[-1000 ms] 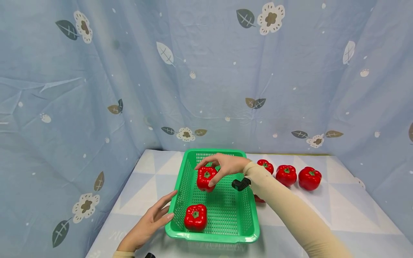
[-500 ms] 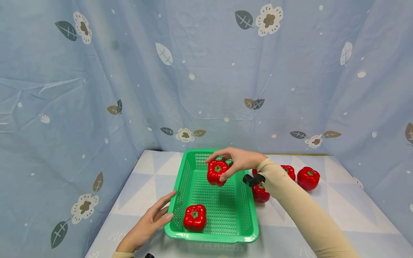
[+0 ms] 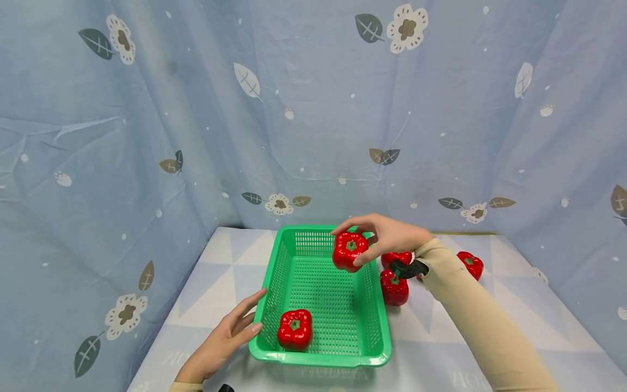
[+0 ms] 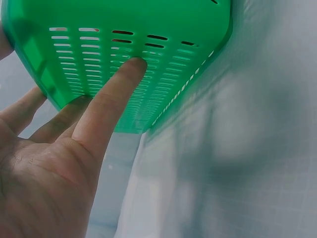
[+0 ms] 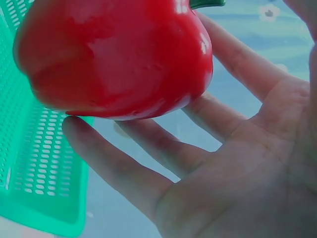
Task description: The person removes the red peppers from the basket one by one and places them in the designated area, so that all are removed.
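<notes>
My right hand (image 3: pixel 392 238) holds a red bell pepper (image 3: pixel 350 250) by its sides, up over the far right part of the green basket (image 3: pixel 320 360). The right wrist view has this bell pepper (image 5: pixel 119 59) large, with fingers bent along its side and underside and the basket beyond. A second red bell pepper (image 3: pixel 295 330) sits upright in the basket's near left corner. At the basket's left side rests my left hand (image 3: pixel 225 337), fingers fairly straight and spread. In the left wrist view a fingertip of that hand (image 4: pixel 54 168) touches the slotted green wall.
More red bell peppers stand on the table right of the basket: one pepper (image 3: pixel 394 288) close to its wall, another pepper (image 3: pixel 471 264) farther right, others partly behind my right wrist. The pale patterned tablecloth (image 3: pixel 539 332) ends at a blue curtain (image 3: pixel 313 109) behind.
My right hand has moved right and upward with the bell pepper, from over the basket's middle toward its far right side. The left hand has stayed at the basket's left side.
</notes>
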The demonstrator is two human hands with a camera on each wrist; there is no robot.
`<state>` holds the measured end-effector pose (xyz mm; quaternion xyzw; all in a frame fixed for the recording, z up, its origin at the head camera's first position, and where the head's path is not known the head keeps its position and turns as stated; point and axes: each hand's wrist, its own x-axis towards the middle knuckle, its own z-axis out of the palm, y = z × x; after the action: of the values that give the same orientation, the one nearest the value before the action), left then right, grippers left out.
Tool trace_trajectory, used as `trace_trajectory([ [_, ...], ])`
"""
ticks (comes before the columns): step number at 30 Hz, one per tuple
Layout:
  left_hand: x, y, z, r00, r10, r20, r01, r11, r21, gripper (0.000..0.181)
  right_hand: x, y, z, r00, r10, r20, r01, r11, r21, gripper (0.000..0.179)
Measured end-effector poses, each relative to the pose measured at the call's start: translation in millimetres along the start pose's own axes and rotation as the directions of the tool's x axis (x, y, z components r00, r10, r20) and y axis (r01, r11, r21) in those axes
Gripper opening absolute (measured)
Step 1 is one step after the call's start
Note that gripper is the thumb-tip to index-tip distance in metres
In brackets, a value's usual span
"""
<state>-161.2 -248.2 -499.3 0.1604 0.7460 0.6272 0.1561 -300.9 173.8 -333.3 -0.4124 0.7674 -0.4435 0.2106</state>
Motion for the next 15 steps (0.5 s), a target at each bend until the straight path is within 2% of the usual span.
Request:
trace_trajectory([
  [6, 0.1, 0.1, 0.0, 1.000, 0.000, -0.007, 0.000, 1.000, 0.002, 0.067, -19.3, -4.3, -9.9, 0.999, -0.009, -0.040, 0.009, 1.000, -0.011, 0.063],
  [15, -0.1, 0.9, 1.0, 1.000, -0.010, -0.005, 0.010, 1.000, 0.001, 0.067, -55.6, -9.2, -21.6, 0.995, 0.036, -0.094, -0.034, 0.999, 0.018, 0.064],
])
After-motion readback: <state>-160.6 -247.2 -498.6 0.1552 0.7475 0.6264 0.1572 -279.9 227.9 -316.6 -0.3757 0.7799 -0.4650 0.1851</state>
